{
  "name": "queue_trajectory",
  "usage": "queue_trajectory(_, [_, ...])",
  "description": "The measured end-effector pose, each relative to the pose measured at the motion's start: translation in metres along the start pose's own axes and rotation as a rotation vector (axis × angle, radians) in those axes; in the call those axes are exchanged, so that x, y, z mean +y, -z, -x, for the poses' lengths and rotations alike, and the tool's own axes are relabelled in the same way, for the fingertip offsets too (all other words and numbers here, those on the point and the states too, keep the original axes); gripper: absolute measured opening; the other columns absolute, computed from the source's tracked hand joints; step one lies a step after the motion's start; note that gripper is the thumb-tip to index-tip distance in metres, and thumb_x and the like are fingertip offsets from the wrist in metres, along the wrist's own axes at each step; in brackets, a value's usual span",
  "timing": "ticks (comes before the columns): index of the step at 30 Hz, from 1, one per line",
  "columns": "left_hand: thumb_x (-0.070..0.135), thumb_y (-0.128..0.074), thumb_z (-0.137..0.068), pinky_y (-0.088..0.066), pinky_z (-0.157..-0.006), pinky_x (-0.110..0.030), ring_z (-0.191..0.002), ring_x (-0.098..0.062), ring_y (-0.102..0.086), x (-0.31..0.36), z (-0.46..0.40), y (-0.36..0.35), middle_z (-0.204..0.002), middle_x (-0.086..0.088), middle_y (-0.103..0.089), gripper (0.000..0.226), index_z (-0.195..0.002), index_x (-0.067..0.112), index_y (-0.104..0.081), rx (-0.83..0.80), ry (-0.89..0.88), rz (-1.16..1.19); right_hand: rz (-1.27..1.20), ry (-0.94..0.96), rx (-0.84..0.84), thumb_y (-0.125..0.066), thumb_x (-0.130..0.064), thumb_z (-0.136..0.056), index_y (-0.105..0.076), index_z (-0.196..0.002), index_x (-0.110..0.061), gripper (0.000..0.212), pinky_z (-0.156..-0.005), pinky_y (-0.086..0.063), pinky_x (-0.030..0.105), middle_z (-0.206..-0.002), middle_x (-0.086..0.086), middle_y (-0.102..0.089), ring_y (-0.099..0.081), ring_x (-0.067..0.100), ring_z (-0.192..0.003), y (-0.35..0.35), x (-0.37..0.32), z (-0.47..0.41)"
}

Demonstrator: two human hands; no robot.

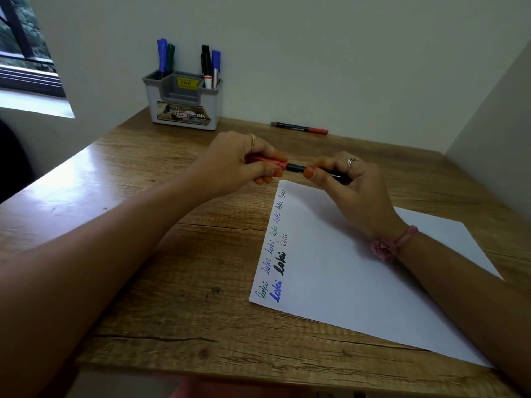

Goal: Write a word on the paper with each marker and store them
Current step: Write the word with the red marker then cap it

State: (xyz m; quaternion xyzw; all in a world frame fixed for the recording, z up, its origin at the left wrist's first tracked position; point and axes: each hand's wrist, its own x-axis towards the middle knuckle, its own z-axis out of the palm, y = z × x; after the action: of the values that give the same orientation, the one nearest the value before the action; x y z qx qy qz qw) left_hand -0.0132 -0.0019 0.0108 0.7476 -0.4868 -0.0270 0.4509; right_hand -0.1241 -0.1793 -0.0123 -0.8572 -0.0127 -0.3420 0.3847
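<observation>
A: Where is the marker?
B: Above the tabletop (161, 268), just past the far corner of the paper (359, 277). The left hand (238, 162) has its fingers wrapped on the red cap (267, 162); the right hand (347, 182) pinches the black barrel (296, 168).
A: And the rest?
B: 4 markers stand in the grey holder (184, 107) at the far edge; 1 red-capped marker (300, 128) lies near the far right corner.
</observation>
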Motion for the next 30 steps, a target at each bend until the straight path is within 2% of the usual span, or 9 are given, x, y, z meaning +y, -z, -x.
queue_trajectory(9, [0.015, -0.065, -0.083, -0.052, -0.071, -0.011, -0.073, -0.002, -0.065, -0.003, 0.001, -0.006, -0.078, 0.010, -0.067, 0.024, -0.107, 0.019, -0.066, 0.064, -0.043, -0.069, 0.008, -0.026, -0.007, -0.067, -0.021, -0.085, -0.064, -0.072, -0.027, 0.014, -0.059, -0.035, 0.009, -0.066, -0.005, -0.056, -0.049, -0.002, -0.059, 0.001, 0.000, 0.000])
queue_trajectory(13, [0.014, -0.065, -0.083, -0.050, -0.071, -0.008, -0.073, 0.006, -0.063, -0.001, 0.003, -0.009, -0.077, 0.013, -0.064, 0.025, -0.106, 0.024, -0.063, 0.067, -0.083, -0.098, -0.006, -0.040, -0.024, -0.064, -0.023, -0.086, -0.064, -0.070, -0.029, 0.017, -0.056, -0.036, 0.012, -0.061, -0.005, -0.058, -0.049, 0.001, -0.058, 0.002, -0.002, 0.002])
queue_trajectory(17, [0.014, -0.066, -0.082, -0.053, -0.073, -0.011, -0.077, -0.001, -0.066, 0.001, 0.002, -0.004, -0.081, 0.008, -0.068, 0.024, -0.105, 0.019, -0.065, 0.072, -0.098, -0.086, -0.018, -0.063, -0.028, -0.064, -0.027, -0.086, -0.070, -0.077, -0.007, 0.022, -0.056, -0.038, 0.020, -0.065, 0.009, -0.061, -0.049, 0.008, -0.060, 0.003, -0.003, 0.001])
queue_trajectory(19, [0.010, -0.067, -0.079, -0.053, -0.071, -0.012, -0.079, -0.002, -0.068, 0.003, 0.001, -0.001, -0.084, 0.008, -0.068, 0.023, -0.102, 0.016, -0.065, 0.067, -0.053, 0.044, -0.043, -0.081, -0.042, -0.062, -0.031, -0.086, -0.070, -0.082, -0.004, 0.028, -0.053, -0.037, 0.024, -0.060, 0.003, -0.057, -0.046, 0.009, -0.056, 0.003, -0.006, -0.002])
queue_trajectory(22, [0.011, -0.069, -0.071, -0.054, -0.066, -0.015, -0.079, -0.012, -0.071, 0.006, 0.002, 0.000, -0.085, -0.002, -0.071, 0.029, -0.098, 0.011, -0.059, 0.114, 0.093, 0.511, -0.051, -0.073, -0.064, -0.060, -0.032, -0.087, -0.069, -0.084, -0.004, 0.030, -0.051, -0.037, 0.031, -0.061, 0.003, -0.056, -0.045, 0.013, -0.054, 0.004, -0.007, -0.006])
queue_trajectory(25, [0.018, -0.070, -0.065, -0.054, -0.062, -0.017, -0.078, -0.012, -0.070, 0.004, -0.001, 0.000, -0.082, -0.002, -0.072, 0.036, -0.098, 0.011, -0.055, 0.221, 0.166, 0.727, -0.030, -0.076, -0.090, -0.060, -0.040, -0.087, -0.069, -0.083, -0.016, 0.026, -0.054, -0.044, 0.043, -0.066, 0.013, -0.061, -0.050, 0.030, -0.057, 0.003, -0.003, -0.004])
queue_trajectory(27, [0.019, -0.067, -0.069, -0.055, -0.067, -0.020, -0.083, -0.011, -0.069, 0.002, -0.003, 0.004, -0.089, -0.002, -0.071, 0.037, -0.103, 0.012, -0.055, 0.302, 0.200, 0.828, -0.009, -0.085, -0.111, -0.059, -0.048, -0.085, -0.067, -0.084, -0.027, 0.023, -0.060, -0.049, 0.046, -0.074, 0.020, -0.065, -0.056, 0.040, -0.065, 0.002, 0.002, -0.003])
queue_trajectory(29, [0.016, -0.062, -0.081, -0.056, -0.078, -0.025, -0.089, -0.011, -0.068, -0.002, -0.006, 0.009, -0.096, -0.002, -0.068, 0.028, -0.107, 0.012, -0.054, 0.385, 0.223, 0.903, 0.047, -0.080, -0.119, -0.059, -0.044, -0.086, -0.066, -0.088, -0.033, 0.013, -0.062, -0.049, 0.040, -0.078, 0.017, -0.067, -0.058, 0.031, -0.066, 0.003, 0.006, -0.004])
queue_trajectory(30, [0.014, -0.059, -0.085, -0.055, -0.083, -0.026, -0.090, -0.011, -0.067, -0.004, -0.007, 0.011, -0.097, -0.002, -0.067, 0.022, -0.107, 0.013, -0.054, 0.420, 0.217, 0.917, 0.088, -0.058, -0.123, -0.061, -0.038, -0.087, -0.066, -0.090, -0.031, 0.009, -0.060, -0.047, 0.034, -0.078, 0.009, -0.068, -0.057, 0.020, -0.063, 0.004, 0.008, -0.005])
